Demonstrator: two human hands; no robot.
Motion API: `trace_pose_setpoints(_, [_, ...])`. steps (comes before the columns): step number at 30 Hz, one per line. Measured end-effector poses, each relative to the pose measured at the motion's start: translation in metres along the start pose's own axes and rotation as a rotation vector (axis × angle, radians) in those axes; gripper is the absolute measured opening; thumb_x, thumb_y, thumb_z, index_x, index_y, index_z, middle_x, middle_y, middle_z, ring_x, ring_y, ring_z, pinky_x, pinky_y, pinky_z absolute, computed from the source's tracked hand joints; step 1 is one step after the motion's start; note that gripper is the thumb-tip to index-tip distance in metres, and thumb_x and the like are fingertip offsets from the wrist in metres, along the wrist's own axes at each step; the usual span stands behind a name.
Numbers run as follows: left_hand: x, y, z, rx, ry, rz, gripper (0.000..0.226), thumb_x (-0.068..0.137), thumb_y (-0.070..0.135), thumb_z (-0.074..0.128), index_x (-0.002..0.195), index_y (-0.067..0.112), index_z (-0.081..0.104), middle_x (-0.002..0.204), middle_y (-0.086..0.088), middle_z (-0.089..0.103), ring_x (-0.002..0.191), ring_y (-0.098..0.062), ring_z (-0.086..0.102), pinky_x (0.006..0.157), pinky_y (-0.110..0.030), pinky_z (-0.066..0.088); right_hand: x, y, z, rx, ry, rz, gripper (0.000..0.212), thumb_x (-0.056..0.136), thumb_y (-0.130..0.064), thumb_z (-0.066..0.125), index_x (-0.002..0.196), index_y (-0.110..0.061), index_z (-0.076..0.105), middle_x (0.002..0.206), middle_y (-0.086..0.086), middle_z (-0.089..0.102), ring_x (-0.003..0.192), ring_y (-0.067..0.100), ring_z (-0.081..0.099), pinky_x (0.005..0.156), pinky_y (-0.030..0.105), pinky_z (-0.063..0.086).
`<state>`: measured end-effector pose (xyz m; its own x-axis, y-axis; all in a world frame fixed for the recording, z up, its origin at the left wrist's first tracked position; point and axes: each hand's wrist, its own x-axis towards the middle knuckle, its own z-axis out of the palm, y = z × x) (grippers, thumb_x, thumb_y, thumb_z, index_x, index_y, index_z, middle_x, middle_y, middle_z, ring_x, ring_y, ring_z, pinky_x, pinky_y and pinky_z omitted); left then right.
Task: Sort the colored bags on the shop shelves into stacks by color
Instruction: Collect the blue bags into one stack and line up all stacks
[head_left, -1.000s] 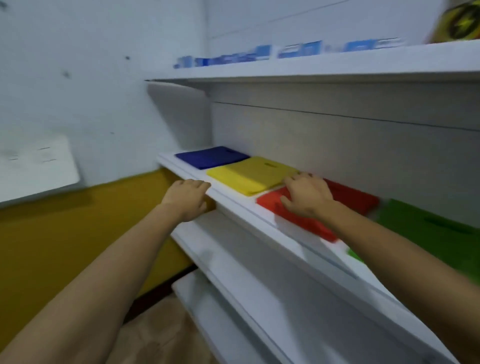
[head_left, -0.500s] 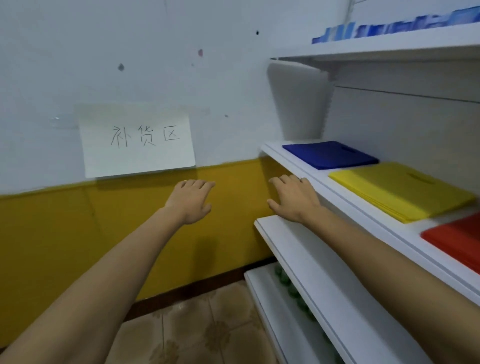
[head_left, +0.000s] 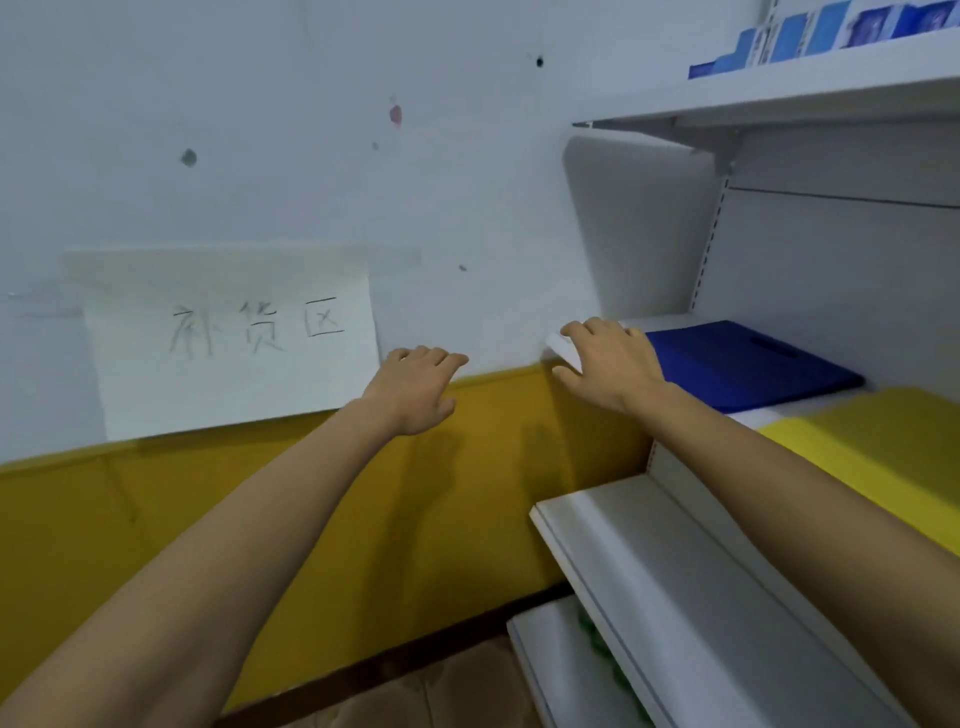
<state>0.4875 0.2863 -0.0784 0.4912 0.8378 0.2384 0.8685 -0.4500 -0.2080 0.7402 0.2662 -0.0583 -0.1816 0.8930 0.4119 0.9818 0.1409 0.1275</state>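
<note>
The left hand is held open. The right hand, open too, is seemingly laid beside the blue bags.

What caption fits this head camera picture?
Both hands open: left hand by the wall, right hand at the shelf end beside the blue bags.

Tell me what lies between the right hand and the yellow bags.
Head view: the blue bags lie between the right hand and the yellow bags.
</note>
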Motion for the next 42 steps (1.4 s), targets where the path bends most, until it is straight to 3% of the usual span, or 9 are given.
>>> trace_pose_setpoints(4, [0.07,0.007,0.001,0.022,0.039,0.077,0.057,0.096,0.039,0.043,0.147,0.022,0.024,0.146,-0.004,0.04,0.132,-0.024,0.038,0.108,-0.04,0.029,0.039,0.044,0.009,-0.106,-0.021,0.006,0.055,0.091,-0.05,0.045,0.137,-0.019,0.042,0.13,0.006,0.054,0.116,0.024,0.051,0.096,0.04,0.037])
trace_pose_setpoints(11, [0.183,0.065,0.018,-0.098,0.104,0.28,0.053,0.096,0.037,0.043,0.145,0.021,0.029,0.143,-0.006,0.044,0.128,-0.026,0.042,0.106,-0.041,0.032,0.028,0.13,0.025,-0.202,-0.095,0.243,0.05,0.092,-0.049,0.046,0.13,-0.016,0.048,0.122,0.006,0.058,0.109,0.025,0.054,0.095,0.04,0.037])
trace_pose_setpoints(19, [0.314,0.144,0.048,-0.157,0.073,0.592,0.04,0.101,0.024,0.031,0.139,0.02,0.042,0.127,-0.007,0.055,0.109,-0.026,0.054,0.088,-0.038,0.047,-0.013,0.223,0.035,-0.314,-0.366,0.627,0.058,0.095,-0.053,0.04,0.14,-0.017,0.036,0.134,0.008,0.049,0.119,0.027,0.046,0.098,0.038,0.032])
trace_pose_setpoints(26, [0.414,0.176,0.069,-0.307,0.031,0.772,0.053,0.1,0.036,0.038,0.147,0.015,0.026,0.134,-0.013,0.05,0.117,-0.029,0.05,0.095,-0.04,0.045,-0.002,0.249,0.035,-0.365,-0.364,1.002,0.054,0.094,-0.055,0.042,0.128,-0.014,0.05,0.124,0.01,0.057,0.113,0.029,0.052,0.092,0.037,0.036])
trace_pose_setpoints(29, [0.427,0.181,0.089,-0.361,0.044,0.77,0.063,0.098,0.045,0.038,0.15,0.015,0.018,0.145,-0.012,0.039,0.13,-0.029,0.038,0.104,-0.038,0.033,0.011,0.238,0.045,-0.374,-0.347,1.102,0.054,0.095,-0.053,0.04,0.128,-0.012,0.049,0.126,0.012,0.054,0.115,0.029,0.049,0.092,0.037,0.037])
trace_pose_setpoints(32, [0.445,0.189,0.109,-0.541,-0.161,0.697,0.069,0.096,0.052,0.038,0.15,0.015,0.017,0.151,-0.011,0.03,0.136,-0.03,0.03,0.107,-0.041,0.03,0.03,0.223,0.073,-0.335,-0.386,1.234,0.056,0.096,-0.055,0.035,0.128,-0.011,0.047,0.127,0.013,0.053,0.114,0.03,0.05,0.089,0.036,0.039])
trace_pose_setpoints(34, [0.451,0.196,0.126,-0.654,-0.27,0.638,0.068,0.095,0.056,0.038,0.147,0.016,0.025,0.148,-0.011,0.035,0.132,-0.03,0.034,0.103,-0.041,0.035,0.041,0.213,0.095,-0.254,-0.426,1.371,0.065,0.096,-0.059,0.03,0.138,-0.011,0.039,0.14,0.014,0.044,0.125,0.031,0.044,0.096,0.039,0.037])
trace_pose_setpoints(37, [0.452,0.201,0.146,-0.704,-0.172,0.61,0.057,0.093,0.056,0.038,0.131,0.015,0.046,0.134,-0.009,0.049,0.12,-0.028,0.044,0.095,-0.038,0.037,0.048,0.204,0.123,-0.137,-0.386,1.52,0.074,0.096,-0.061,0.026,0.148,-0.008,0.023,0.153,0.013,0.026,0.137,0.031,0.029,0.108,0.043,0.026])
trace_pose_setpoints(42, [0.455,0.205,0.152,-0.744,-0.127,0.598,0.051,0.092,0.055,0.04,0.119,0.014,0.052,0.128,-0.008,0.052,0.116,-0.027,0.045,0.093,-0.037,0.035,0.046,0.2,0.139,-0.145,-0.243,1.635,0.081,0.094,-0.064,0.026,0.146,-0.003,0.025,0.149,0.017,0.03,0.134,0.033,0.031,0.109,0.04,0.025])
